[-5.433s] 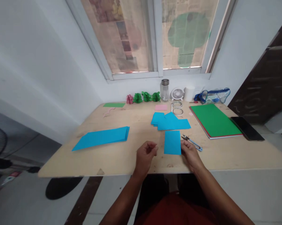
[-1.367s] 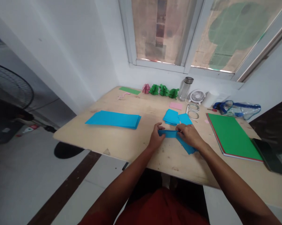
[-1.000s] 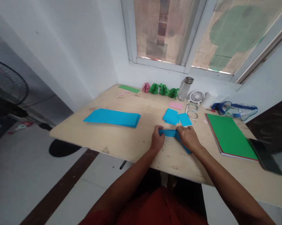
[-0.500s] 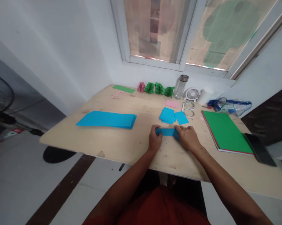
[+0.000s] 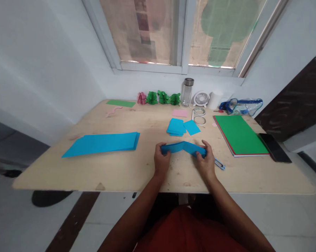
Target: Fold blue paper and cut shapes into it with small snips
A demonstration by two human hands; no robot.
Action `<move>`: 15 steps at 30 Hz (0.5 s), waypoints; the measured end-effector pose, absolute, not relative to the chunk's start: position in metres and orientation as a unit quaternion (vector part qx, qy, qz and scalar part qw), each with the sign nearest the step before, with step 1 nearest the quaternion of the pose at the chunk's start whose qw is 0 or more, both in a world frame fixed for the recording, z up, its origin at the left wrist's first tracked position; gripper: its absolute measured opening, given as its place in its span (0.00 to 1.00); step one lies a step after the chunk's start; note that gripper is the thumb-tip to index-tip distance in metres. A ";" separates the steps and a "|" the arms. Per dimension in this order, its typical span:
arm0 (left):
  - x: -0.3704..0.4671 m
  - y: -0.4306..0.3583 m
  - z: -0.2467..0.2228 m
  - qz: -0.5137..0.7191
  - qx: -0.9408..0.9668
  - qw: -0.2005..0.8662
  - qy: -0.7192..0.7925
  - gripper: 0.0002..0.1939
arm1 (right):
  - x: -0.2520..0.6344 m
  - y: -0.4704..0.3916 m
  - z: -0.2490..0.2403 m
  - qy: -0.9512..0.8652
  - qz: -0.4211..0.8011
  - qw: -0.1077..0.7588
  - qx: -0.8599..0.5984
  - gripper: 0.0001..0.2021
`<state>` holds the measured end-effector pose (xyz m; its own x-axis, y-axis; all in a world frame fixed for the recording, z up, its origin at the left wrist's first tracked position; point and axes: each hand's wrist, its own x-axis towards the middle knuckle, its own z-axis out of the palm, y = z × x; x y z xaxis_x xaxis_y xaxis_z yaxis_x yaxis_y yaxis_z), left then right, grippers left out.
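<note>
Left hand (image 5: 162,161) and right hand (image 5: 206,164) pinch opposite ends of a blue paper strip (image 5: 190,148), thumbs on the near side, near the middle of the table's (image 5: 137,175) front edge. One bend already stands at the strip's centre; how sharp its crease is cannot be told. Beyond it, small blue pieces (image 5: 176,126) lie flat, seemingly still unfolded; long blue sheets (image 5: 102,145) toward the left edge lie untouched. Both forearms reach in over the front edge, wrists apart.
</note>
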<state>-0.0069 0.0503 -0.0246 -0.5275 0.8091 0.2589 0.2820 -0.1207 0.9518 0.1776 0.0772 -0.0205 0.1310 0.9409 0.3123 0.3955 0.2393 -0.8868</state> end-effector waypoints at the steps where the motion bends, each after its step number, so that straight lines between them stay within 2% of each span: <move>1: -0.007 0.050 -0.025 0.608 0.436 0.216 0.627 0.17 | 0.174 0.078 -0.023 -0.591 0.268 0.518 -0.558 0.27; 8: -0.006 0.050 -0.027 0.606 0.442 0.208 0.628 0.20 | 0.167 0.078 -0.026 -0.545 0.283 0.576 -0.540 0.31; 15: -0.004 0.049 -0.026 0.599 0.448 0.210 0.629 0.21 | 0.162 0.079 -0.028 -0.534 0.288 0.590 -0.532 0.30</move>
